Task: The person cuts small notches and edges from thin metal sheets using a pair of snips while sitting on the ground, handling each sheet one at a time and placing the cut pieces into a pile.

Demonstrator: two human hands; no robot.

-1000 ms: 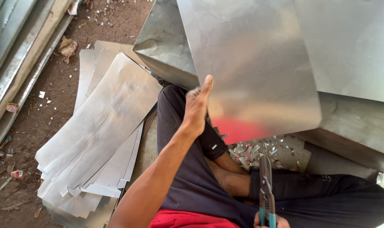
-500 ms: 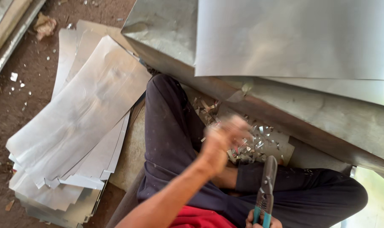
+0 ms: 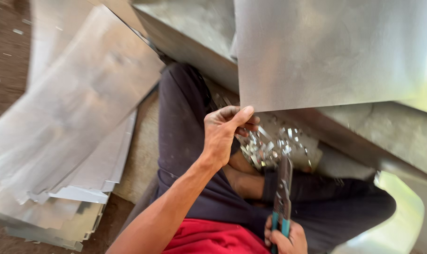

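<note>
The left hand [image 3: 225, 134] is pinching the lower left corner of a metal sheet [image 3: 326, 51], thumb on the near face and fingers curled behind, and the sheet is standing up in front of the person, above the lap. The right hand [image 3: 285, 240] is gripping the teal handles of snips [image 3: 283, 197], fingers wrapped tight around them, at the bottom edge of the view; the blades are pointing up toward the sheet (they look closed, though blur hides the tips). Shiny offcuts [image 3: 274, 146] are lying on the dark trousers [image 3: 185, 122] between both hands. A stack of cut sheets [image 3: 67, 117] is lying on the ground to the left, well apart from the held one
</note>
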